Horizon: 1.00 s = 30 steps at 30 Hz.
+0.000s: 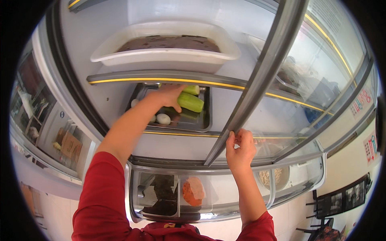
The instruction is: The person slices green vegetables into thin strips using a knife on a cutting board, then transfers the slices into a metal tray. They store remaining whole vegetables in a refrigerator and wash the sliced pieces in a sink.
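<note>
My left hand (167, 95) reaches into a glass-doored display cabinet over a dark metal tray (208, 120). Its fingers are spread beside a peeled green vegetable (190, 102), and a second green piece (191, 89) lies behind; the fingertips are partly hidden, so a grip cannot be told. White round items (163, 119), egg-like, sit at the tray's near left side. My right hand (240, 144) pinches the metal frame edge of the sliding glass door (256, 84) near its lower end.
On the shelf above stands a white plastic tub (166, 55) with dark pieces in liquid. Yellow-striped shelf edges (169, 79) cross the cabinet. Below are a container of dark food (162, 195), one of orange food (193, 191) and a round bowl (279, 177) of pale pieces.
</note>
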Available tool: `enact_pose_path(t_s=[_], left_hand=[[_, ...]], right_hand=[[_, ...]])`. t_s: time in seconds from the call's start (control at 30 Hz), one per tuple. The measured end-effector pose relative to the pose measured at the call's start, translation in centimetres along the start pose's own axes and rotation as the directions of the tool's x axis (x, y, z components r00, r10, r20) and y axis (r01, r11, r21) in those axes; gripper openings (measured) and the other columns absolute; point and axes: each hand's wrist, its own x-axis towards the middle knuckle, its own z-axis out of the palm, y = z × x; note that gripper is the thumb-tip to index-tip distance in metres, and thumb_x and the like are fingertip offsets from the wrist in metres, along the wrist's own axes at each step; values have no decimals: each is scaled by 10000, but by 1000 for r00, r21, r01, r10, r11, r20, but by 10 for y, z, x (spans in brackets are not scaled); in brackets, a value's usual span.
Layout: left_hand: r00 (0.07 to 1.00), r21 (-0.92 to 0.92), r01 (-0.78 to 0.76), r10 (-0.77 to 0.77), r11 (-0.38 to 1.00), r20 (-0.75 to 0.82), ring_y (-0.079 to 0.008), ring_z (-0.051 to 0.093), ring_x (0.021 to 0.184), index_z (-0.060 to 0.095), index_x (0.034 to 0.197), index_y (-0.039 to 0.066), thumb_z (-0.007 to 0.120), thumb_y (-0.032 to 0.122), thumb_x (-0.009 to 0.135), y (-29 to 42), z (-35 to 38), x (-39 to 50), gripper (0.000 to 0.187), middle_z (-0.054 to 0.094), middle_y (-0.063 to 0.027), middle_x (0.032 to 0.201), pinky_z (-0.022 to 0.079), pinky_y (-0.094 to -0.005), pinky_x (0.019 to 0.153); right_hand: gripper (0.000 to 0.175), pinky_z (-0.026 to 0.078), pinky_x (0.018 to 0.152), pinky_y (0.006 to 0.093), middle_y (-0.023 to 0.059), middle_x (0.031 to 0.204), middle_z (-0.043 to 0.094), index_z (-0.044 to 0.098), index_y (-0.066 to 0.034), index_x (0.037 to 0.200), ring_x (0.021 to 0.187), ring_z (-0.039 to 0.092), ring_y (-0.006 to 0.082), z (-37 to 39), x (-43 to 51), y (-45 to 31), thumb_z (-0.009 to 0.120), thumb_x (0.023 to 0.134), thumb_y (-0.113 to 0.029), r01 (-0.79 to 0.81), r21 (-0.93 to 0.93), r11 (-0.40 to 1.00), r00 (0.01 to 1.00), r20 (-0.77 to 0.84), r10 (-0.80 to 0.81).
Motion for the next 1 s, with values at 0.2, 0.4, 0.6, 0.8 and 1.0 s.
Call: enact_pose_path(t_s=[0.2,0.4,0.6,0.8,1.0], left_hand=[[640,-370,-163,-187,915,-745,-412,479,1306,570,1268,71,748,120,814,59,59,-135,489,494,-225,1412,404,-486,1088],[745,-574,-197,-259,795,-615,-395,533,1225,595,1196,65,683,65,858,159,150,-367,349,504,-203,1362,488,-424,988],[903,-830,155,-418,536,-101,-354,588,1140,588,1205,74,655,67,892,203,158,-544,321,493,-174,1357,565,-383,865],[703,-700,409,-691,585,-166,-319,657,994,591,1193,85,666,63,884,165,161,-700,319,485,-175,1356,572,-389,807],[496,-729,535,-857,426,-137,-302,683,917,577,1204,102,664,86,875,91,187,-922,340,483,-171,1353,574,-414,798]], right_hand=[[179,504,520,319,91,788,603,562,-36,937,591,632,211,14,-15,-52,727,867,-38,50,33,998,997,60,-52],[193,501,559,346,91,778,634,590,-52,931,616,632,221,35,-41,-122,758,881,-134,-8,166,986,972,233,-31],[185,505,607,351,100,796,664,643,-51,924,643,623,235,79,-72,-218,773,877,-174,-29,349,937,947,308,-86],[201,525,648,354,99,818,676,676,-47,976,696,642,257,142,-117,-306,788,868,-175,12,360,933,958,263,-114],[230,549,728,332,91,904,716,682,-10,1057,804,674,185,211,-184,-361,769,888,-141,-20,368,930,955,281,-91]])
